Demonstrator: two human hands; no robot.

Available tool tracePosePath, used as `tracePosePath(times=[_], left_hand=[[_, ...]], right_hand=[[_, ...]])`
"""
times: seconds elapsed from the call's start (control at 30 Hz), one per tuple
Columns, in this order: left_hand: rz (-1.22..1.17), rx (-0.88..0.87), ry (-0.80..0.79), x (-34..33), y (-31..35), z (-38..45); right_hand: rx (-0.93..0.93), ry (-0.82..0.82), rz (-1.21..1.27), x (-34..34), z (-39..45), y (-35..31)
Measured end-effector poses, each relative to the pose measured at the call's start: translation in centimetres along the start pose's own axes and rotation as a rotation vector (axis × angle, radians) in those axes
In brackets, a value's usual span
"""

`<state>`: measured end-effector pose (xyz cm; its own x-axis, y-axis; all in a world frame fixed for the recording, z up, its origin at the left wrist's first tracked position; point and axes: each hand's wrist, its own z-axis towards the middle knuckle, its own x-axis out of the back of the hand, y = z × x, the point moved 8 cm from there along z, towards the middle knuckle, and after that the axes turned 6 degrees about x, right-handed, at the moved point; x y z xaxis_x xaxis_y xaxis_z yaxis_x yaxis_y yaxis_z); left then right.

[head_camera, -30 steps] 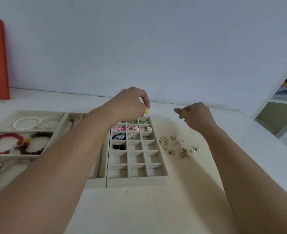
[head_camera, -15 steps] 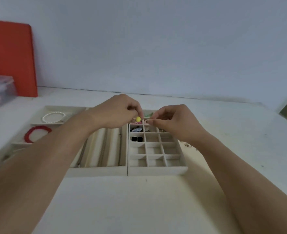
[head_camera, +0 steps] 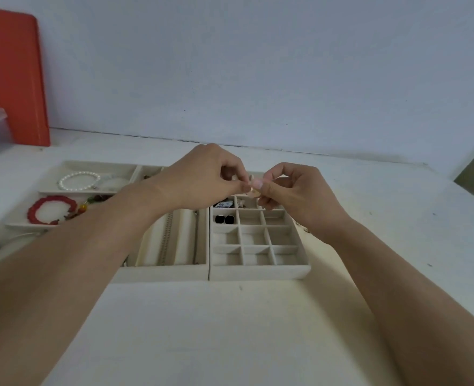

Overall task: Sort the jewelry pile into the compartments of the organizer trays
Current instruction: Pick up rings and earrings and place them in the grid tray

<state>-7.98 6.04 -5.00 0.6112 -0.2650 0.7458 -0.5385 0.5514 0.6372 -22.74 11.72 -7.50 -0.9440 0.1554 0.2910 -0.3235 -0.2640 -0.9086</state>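
White table [head_camera: 397, 218] | left hand [head_camera: 202, 176], right hand [head_camera: 299, 193]: both grips pinch one small pale piece [head_camera: 253, 188] | no legible writing

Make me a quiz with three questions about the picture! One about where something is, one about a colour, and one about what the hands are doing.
1. Where are the two black pieces?
A. In a compartment of the grid tray
B. On the bare table
C. In the left hand

2. What colour is the bracelet nearer than the white bead one?
A. Blue
B. Red
C. Green

3. What are the left hand and right hand doing?
A. Lying flat on the table
B. Hanging at the person's sides
C. Pinching a small thing between them, above the grid tray

Answers: 1 A, they sit in a left-column cell. 2 B, its beads are red. 3 C, curled fingertips meet there.
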Motion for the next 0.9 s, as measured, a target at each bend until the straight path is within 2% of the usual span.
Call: tracePosePath(times=[0.1, 0.27, 0.43, 0.73, 0.9], left_hand=[[-0.014, 0.018, -0.001, 0.0, -0.4, 0.1], [0.005, 0.019, -0.025, -0.2, -0.5, 0.0], [0.078, 0.053, -0.026, 0.1, -1.3, 0.1], [0.095, 0.048, 0.022, 1.0, -1.4, 0.3], [0.094, 0.052, 0.015, 0.8, -1.4, 0.2]], right_hand=[[0.003, -0.058, 0.001, -0.5, -0.2, 0.2], [0.073, -0.065, -0.059, -0.1, 0.2, 0.1], [0.077, -0.144, -0.439, 0.0, 0.2, 0.3], [0.087, -0.29, -0.575, -2.2, -0.3, 0.5], [0.133, -0.254, -0.582, -2.2, -0.1, 0.5]])
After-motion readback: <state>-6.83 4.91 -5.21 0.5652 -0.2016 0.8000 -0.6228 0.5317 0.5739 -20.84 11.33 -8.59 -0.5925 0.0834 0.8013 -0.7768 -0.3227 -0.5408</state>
